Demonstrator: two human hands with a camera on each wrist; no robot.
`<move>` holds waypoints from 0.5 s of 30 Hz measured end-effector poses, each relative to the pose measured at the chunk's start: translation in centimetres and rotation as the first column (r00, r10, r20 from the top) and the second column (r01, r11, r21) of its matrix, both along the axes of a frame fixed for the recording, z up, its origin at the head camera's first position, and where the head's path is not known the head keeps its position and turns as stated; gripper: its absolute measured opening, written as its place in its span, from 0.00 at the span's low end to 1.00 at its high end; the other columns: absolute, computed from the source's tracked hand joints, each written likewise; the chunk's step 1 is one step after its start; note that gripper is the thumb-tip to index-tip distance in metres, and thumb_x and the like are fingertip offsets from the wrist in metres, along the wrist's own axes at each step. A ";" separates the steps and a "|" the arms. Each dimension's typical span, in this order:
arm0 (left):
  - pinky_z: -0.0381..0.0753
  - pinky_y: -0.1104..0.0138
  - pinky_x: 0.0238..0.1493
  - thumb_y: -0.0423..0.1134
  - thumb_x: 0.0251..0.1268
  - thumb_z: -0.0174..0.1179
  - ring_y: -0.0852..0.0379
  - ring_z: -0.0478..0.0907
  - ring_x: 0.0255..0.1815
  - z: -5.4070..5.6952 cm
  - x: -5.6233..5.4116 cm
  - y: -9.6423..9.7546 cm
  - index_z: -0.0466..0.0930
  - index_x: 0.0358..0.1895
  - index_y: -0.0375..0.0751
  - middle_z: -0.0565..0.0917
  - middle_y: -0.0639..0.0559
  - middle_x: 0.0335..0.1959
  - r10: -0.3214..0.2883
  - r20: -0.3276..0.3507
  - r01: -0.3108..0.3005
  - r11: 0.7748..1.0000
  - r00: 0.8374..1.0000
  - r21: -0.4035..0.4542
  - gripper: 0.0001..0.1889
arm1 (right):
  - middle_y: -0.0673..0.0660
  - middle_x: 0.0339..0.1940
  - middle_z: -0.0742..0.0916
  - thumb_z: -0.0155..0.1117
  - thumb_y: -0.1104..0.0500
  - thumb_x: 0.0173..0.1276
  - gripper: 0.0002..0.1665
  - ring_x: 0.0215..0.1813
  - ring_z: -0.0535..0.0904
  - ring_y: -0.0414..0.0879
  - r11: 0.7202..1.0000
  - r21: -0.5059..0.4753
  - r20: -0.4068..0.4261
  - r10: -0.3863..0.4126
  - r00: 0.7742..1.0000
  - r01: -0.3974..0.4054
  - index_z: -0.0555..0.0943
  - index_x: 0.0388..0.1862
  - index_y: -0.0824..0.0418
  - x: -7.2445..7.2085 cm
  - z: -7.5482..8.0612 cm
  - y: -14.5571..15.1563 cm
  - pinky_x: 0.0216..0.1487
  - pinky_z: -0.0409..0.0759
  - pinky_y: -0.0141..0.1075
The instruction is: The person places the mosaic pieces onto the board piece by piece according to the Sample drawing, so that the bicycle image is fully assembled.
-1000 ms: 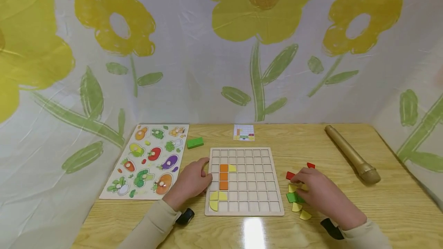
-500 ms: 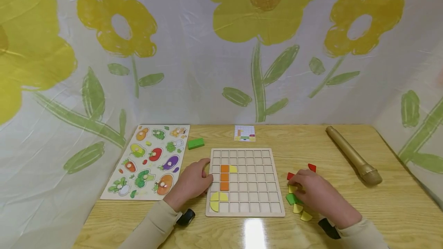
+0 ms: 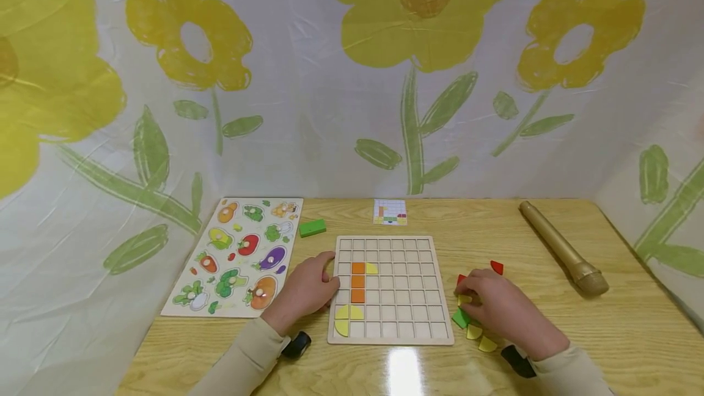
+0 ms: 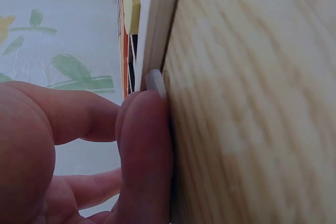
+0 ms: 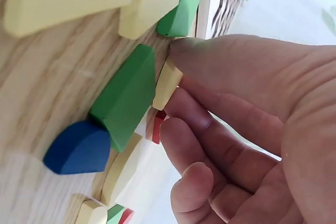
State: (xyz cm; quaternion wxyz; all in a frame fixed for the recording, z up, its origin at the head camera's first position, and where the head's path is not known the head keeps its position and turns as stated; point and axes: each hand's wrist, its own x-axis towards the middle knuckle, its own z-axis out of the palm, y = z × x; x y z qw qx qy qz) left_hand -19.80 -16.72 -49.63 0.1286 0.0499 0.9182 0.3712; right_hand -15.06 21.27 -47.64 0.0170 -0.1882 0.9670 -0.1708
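Observation:
A wooden grid board (image 3: 403,338) lies flat, with orange squares (image 3: 358,282) and yellow quarter-round blocks (image 3: 342,327) in its left cells. My left hand (image 3: 305,289) rests against the board's left edge; in the left wrist view the thumb (image 4: 146,145) touches the rim. Right of the board, my right hand (image 3: 503,305) is over loose blocks. Its thumb and fingers pinch a small yellow block (image 5: 168,85). Around them lie a green block (image 5: 126,98), a blue block (image 5: 77,148), a red block (image 3: 497,267) and loose yellow quarter-rounds (image 3: 487,344), partly hidden by the hand.
A vegetable knob puzzle (image 3: 231,255) lies at the left, with a green block (image 3: 313,228) beside it. Behind the board is a small pattern card (image 3: 390,212). A gold microphone (image 3: 561,247) lies at the right. Flower-painted cloth (image 3: 308,109) walls in the table.
My right hand has shifted slightly left over the loose blocks, and the green block by its thumb has turned and slid a little. My left hand stays at the board's edge.

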 end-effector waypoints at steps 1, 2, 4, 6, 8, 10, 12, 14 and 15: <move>0.76 0.64 0.23 0.40 0.75 0.63 0.56 0.81 0.16 0.0 0.0 0.0 0.68 0.81 0.38 0.81 0.52 0.25 -0.001 0.000 0.001 1.000 1.000 0.001 0.34 | 0.43 0.37 0.85 0.78 0.64 0.63 0.08 0.41 0.78 0.36 1.000 0.001 0.003 0.001 1.000 -0.001 0.91 0.39 0.52 0.0 0.0 0.0 0.43 0.83 0.34; 0.76 0.64 0.23 0.40 0.75 0.63 0.56 0.81 0.16 0.0 0.0 0.0 0.68 0.81 0.38 0.81 0.52 0.25 -0.002 0.001 0.002 1.000 1.000 0.004 0.34 | 0.43 0.37 0.85 0.78 0.64 0.63 0.08 0.41 0.78 0.36 1.000 0.003 0.008 0.000 1.000 0.000 0.91 0.38 0.52 -0.1 0.0 -0.1 0.44 0.83 0.35; 0.76 0.63 0.23 0.40 0.75 0.63 0.56 0.81 0.16 0.0 0.1 0.0 0.68 0.81 0.38 0.81 0.52 0.25 -0.005 0.001 0.005 1.000 1.000 0.008 0.34 | 0.42 0.37 0.86 0.77 0.63 0.64 0.08 0.42 0.79 0.37 1.000 0.006 0.013 0.000 1.000 0.000 0.91 0.39 0.51 -0.1 0.1 -0.2 0.45 0.84 0.35; 0.76 0.63 0.23 0.40 0.74 0.63 0.56 0.81 0.16 0.0 0.1 0.0 0.68 0.81 0.38 0.81 0.52 0.25 -0.007 0.000 0.007 1.000 1.000 0.009 0.34 | 0.42 0.38 0.86 0.78 0.62 0.64 0.08 0.43 0.80 0.38 1.000 0.007 0.012 0.005 1.000 -0.005 0.91 0.39 0.51 -0.2 0.3 -0.5 0.47 0.85 0.37; 0.75 0.63 0.23 0.40 0.74 0.63 0.56 0.81 0.16 0.0 0.1 0.0 0.68 0.81 0.38 0.81 0.52 0.25 -0.007 -0.003 0.008 1.000 1.000 0.008 0.34 | 0.42 0.38 0.87 0.79 0.62 0.64 0.07 0.44 0.81 0.38 1.000 0.004 0.006 0.013 1.000 -0.013 0.91 0.39 0.51 -0.3 0.6 -1.0 0.48 0.86 0.38; 0.75 0.64 0.23 0.40 0.74 0.63 0.56 0.81 0.16 0.0 0.1 0.0 0.67 0.81 0.38 0.81 0.52 0.24 -0.008 -0.003 0.008 1.000 1.000 0.006 0.34 | 0.42 0.39 0.88 0.80 0.61 0.63 0.08 0.45 0.82 0.39 1.000 0.003 0.001 0.027 1.000 -0.027 0.91 0.40 0.52 -0.3 1.0 -1.7 0.48 0.86 0.39; 0.74 0.64 0.23 0.40 0.74 0.63 0.56 0.81 0.16 0.0 0.0 0.0 0.67 0.81 0.38 0.81 0.53 0.24 -0.007 -0.003 0.007 1.000 1.000 0.004 0.34 | 0.43 0.39 0.88 0.81 0.61 0.62 0.09 0.45 0.82 0.40 0.999 0.011 -0.005 0.044 0.999 -0.044 0.91 0.41 0.53 -0.4 1.4 -2.7 0.48 0.86 0.38; 0.74 0.64 0.23 0.40 0.74 0.63 0.57 0.81 0.16 0.0 0.0 0.0 0.67 0.81 0.38 0.81 0.53 0.23 -0.007 -0.001 0.007 1.000 1.000 0.004 0.35 | 0.44 0.40 0.88 0.81 0.61 0.62 0.10 0.46 0.82 0.40 0.998 0.019 -0.015 0.067 0.998 -0.067 0.91 0.42 0.53 -0.3 1.6 -3.9 0.48 0.86 0.38; 0.74 0.64 0.23 0.40 0.74 0.63 0.57 0.81 0.16 0.0 0.0 0.0 0.67 0.81 0.39 0.81 0.53 0.23 -0.007 -0.001 0.007 1.000 1.000 0.002 0.35 | 0.44 0.41 0.88 0.82 0.61 0.62 0.10 0.46 0.83 0.40 0.997 0.022 -0.021 0.079 0.997 -0.079 0.91 0.42 0.53 -0.3 1.7 -4.6 0.49 0.86 0.38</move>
